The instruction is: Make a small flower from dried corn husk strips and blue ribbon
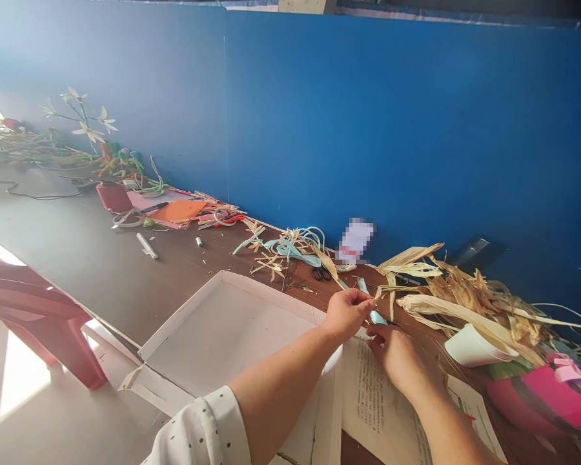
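Note:
My left hand [343,315] is closed in a pinch above a printed sheet. A small pale strip of corn husk [378,294] shows at its fingertips. Close beside it, my right hand [397,358] has its fingers drawn together, but what they hold is hidden. A light-blue piece [378,317] shows between the two hands; I cannot tell whether either one grips it. Dried corn husks [484,303] lie heaped to the right. Just beyond my left hand are black-handled scissors [321,274] and husk flowers with pale-blue strips [290,248].
An open white box lid [242,336] lies left of the printed sheet [368,394]. A white cup [479,345] tips among the husks, near a pink container [547,400]. Red thread [113,196] and orange paper [180,210] lie farther left. A blue partition [368,129] bounds the table.

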### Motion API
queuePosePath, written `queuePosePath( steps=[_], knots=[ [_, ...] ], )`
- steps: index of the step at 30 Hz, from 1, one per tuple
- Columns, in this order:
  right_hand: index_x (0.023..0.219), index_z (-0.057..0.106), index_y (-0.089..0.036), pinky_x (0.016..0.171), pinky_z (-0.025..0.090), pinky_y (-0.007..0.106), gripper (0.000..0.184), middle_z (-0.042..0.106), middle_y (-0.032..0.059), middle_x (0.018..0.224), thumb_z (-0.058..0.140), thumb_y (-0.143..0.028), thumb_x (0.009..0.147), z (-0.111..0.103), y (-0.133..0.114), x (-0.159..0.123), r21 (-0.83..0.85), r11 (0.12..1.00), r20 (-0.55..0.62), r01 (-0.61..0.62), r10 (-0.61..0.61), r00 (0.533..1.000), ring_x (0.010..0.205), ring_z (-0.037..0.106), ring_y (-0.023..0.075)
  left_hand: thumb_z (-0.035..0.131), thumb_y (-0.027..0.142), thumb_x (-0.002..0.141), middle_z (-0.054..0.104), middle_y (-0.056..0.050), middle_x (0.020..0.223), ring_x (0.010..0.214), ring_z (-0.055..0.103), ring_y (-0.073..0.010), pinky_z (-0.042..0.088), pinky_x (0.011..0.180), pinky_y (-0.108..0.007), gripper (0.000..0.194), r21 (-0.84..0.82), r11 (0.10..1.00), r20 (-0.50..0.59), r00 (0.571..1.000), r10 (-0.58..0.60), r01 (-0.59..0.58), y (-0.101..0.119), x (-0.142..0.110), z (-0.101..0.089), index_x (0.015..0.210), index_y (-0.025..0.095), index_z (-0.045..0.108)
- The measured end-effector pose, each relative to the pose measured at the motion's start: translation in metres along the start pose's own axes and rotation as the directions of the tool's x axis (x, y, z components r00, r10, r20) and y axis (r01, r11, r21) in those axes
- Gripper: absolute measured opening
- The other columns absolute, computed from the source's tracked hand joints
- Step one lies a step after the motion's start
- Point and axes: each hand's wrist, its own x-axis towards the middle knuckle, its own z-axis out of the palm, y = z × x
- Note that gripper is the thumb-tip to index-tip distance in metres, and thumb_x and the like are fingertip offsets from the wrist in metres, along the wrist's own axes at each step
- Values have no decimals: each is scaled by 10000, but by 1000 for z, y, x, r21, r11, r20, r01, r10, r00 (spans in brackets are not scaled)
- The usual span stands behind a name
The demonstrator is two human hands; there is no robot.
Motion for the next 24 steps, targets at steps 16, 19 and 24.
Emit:
queuePosePath(
  steps=[16, 19, 24],
  knots=[
    [902, 628, -242, 546, 321, 274, 250, 634, 60, 965, 393, -314, 855, -1, -22, 3, -96, 995, 80, -28, 35, 996, 789, 605, 211, 641, 219, 729, 521, 39, 501, 412, 458, -49, 390, 431, -172, 114, 27, 1000, -14, 1000, 0, 0, -1, 0, -1, 692, 124, 590],
    [871, 646, -245, 566, 359, 280, 247, 658, 47, 923, 431, -360, 833, 2, -11, 5, 128, 991, -3, -44, 45, 999, 785, 607, 211, 650, 238, 729, 513, 39, 488, 405, 458, -52, 392, 430, -175, 138, -1, 1000, -17, 1000, 9, -9, 2, 0, -1, 687, 123, 585],
    [883, 673, -185, 567, 406, 273, 355, 667, 51, 763, 499, -480, 793, 9, 13, 10, 539, 841, -99, -53, 126, 987, 661, 592, 192, 681, 299, 711, 511, 34, 487, 405, 453, -51, 407, 440, -183, 207, -66, 998, -36, 999, -12, 10, 6, 0, -1, 695, 116, 586]
  ],
)
